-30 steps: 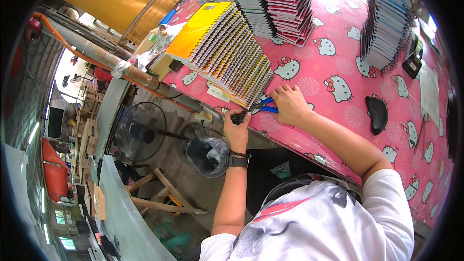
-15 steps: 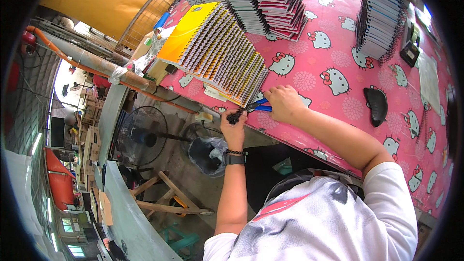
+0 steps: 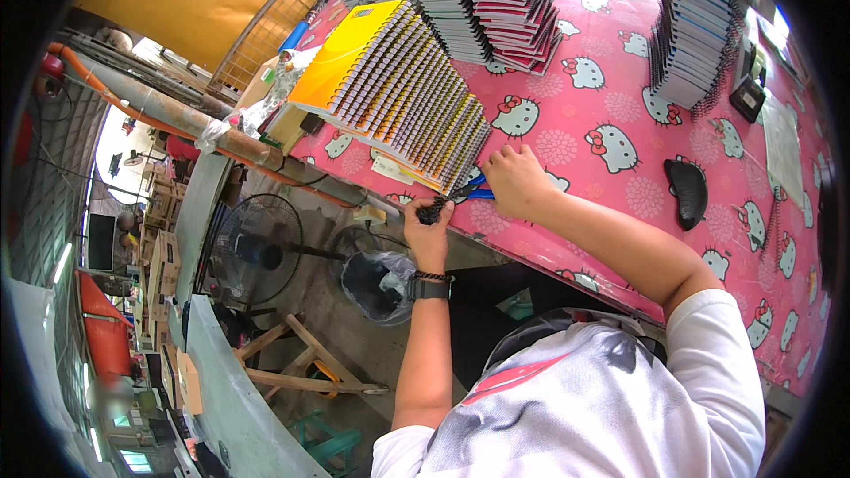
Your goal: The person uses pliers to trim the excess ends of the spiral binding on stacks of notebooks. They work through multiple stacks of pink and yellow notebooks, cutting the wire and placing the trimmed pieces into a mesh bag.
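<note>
A stack of yellow-covered spiral notebooks (image 3: 350,49) leans along the table's near left edge, coil sides toward me. My right hand (image 3: 521,182) is closed around the blue handles of a pair of cutting pliers (image 3: 480,191). Their jaws are at the lower front corner of the stack, by the coil ends; what lies between them is too small to make out. Just below that corner, my left hand (image 3: 427,232) is closed on a clump of black coil pieces (image 3: 431,211), close beside the jaws.
More notebook stacks (image 3: 509,9) stand behind, and another stack (image 3: 695,40) is at the far right. A black curved object (image 3: 686,194) lies on the pink patterned table (image 3: 558,149). Below the edge are a lined waste bin (image 3: 376,288), a fan (image 3: 257,252) and a wooden trestle (image 3: 310,358).
The pliers' handles are closer together than before, and my right hand has shifted slightly. My left hand stays by the stack's corner with the black coil pieces.
</note>
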